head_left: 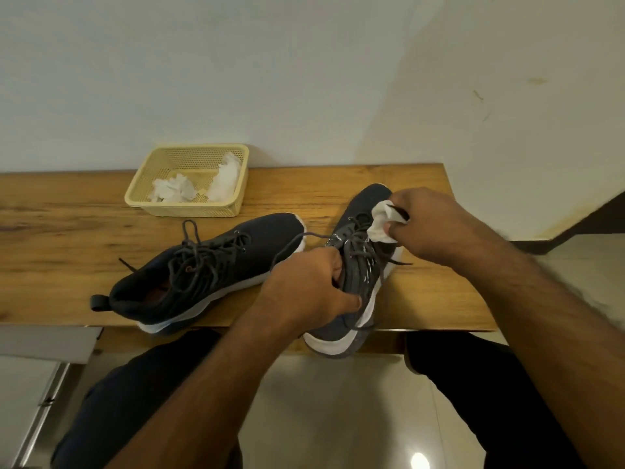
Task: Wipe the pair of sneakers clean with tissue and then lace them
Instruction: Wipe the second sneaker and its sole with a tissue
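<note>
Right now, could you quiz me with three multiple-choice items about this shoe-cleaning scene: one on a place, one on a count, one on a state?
1. Where is the pale yellow plastic mesh basket?
A. on the wooden table, by the wall
B. on the floor
C. on the person's lap

2. How many dark grey sneakers are there?
A. one
B. two
C. three

3. What does the right hand hold?
A. nothing
B. a brush
C. a crumpled white tissue

Answers: 1 A, it sits at the table's far edge. 2 B, one sneaker lies alone, the other is gripped by the left hand. 3 C, the tissue is pinched against that sneaker.
</note>
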